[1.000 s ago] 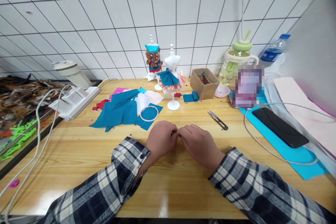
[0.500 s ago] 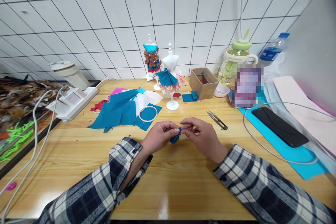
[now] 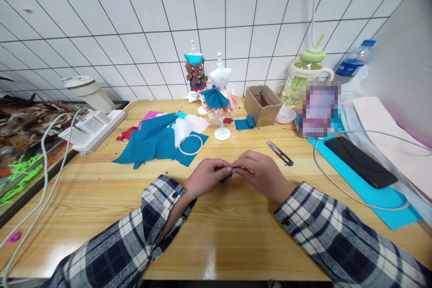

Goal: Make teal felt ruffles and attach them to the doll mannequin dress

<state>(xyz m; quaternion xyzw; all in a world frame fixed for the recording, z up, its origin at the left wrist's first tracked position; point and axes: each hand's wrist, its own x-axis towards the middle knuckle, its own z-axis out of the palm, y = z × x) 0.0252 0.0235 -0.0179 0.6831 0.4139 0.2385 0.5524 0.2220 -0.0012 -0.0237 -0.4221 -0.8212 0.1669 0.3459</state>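
Over the middle of the wooden table, my left hand (image 3: 208,175) and my right hand (image 3: 258,173) meet fingertip to fingertip. Between them is a small piece of teal fabric (image 3: 225,179), mostly hidden, with its lower part showing under the left thumb. Both hands pinch it at the top. Beyond them stands a small white dress form (image 3: 220,76) wearing a pleated teal skirt (image 3: 216,99) over a peach frill. To the left lie a large teal cloth (image 3: 151,141) and a white ring (image 3: 191,145) on a teal square. Thread snips (image 3: 280,153) rest right of my hands.
A second dressed form (image 3: 195,72) stands behind, with a cardboard box (image 3: 263,105) and a pink bowl (image 3: 285,115) to its right. At right are a drink jug (image 3: 305,74), a black phone (image 3: 360,162) and a cable. A power strip (image 3: 99,130) and cup (image 3: 89,93) are at left.
My right fingers have closed in on the left fingertips, and less of the teal fabric shows. The view has shifted very slightly; the things on the table stay put.
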